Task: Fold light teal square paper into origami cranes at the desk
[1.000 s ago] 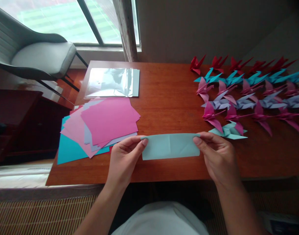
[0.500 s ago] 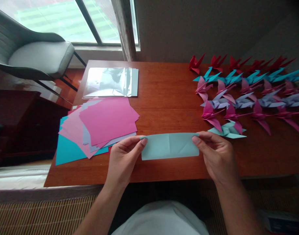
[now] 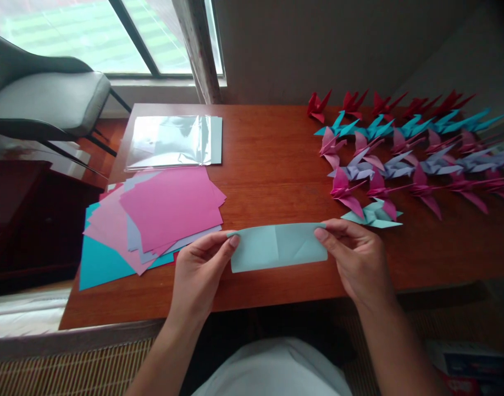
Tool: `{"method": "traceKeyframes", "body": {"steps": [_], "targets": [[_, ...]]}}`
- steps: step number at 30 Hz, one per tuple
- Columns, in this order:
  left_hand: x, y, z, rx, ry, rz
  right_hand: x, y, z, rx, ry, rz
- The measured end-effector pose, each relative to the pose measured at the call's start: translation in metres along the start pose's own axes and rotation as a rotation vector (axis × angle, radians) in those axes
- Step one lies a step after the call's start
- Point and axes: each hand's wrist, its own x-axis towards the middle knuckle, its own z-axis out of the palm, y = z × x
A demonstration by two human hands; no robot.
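A light teal sheet of paper (image 3: 278,247), folded into a long rectangle with creases showing, is held just above the wooden table (image 3: 272,159) near its front edge. My left hand (image 3: 200,272) pinches its left end between thumb and fingers. My right hand (image 3: 356,258) pinches its right end the same way. Both hands are closed on the paper.
A loose stack of pink, lilac and turquoise paper sheets (image 3: 153,217) lies at the left, with a clear plastic sleeve (image 3: 173,141) behind it. Rows of folded paper cranes (image 3: 400,148) in red, teal, pink and lilac fill the right side. A grey chair (image 3: 45,99) stands by the window.
The view has shifted a little, so everything sits slightly left and lower in the picture. Both hands keep the same pinch on the folded paper.
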Motion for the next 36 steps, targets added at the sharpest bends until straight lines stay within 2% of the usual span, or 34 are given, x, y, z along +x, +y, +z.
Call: {"method": "traceKeyframes", "body": {"steps": [9, 13, 17, 27, 36], "targets": [[-0.002, 0.001, 0.000, 0.014, -0.005, 0.008, 0.001, 0.000, 0.000, -0.016, 0.007, -0.008], [-0.003, 0.004, 0.001, 0.068, 0.007, 0.070, 0.004, -0.002, -0.002, -0.074, 0.011, -0.040], [-0.002, 0.007, 0.001, 0.114, -0.001, 0.127, 0.006, -0.002, -0.005, -0.108, -0.031, -0.010], [0.005, 0.011, 0.006, 0.170, -0.044, 0.126, 0.012, 0.000, -0.006, -0.001, -0.066, 0.064], [0.008, 0.012, 0.005, 0.191, -0.072, 0.131, 0.015, -0.001, -0.009, -0.094, -0.116, 0.047]]}}
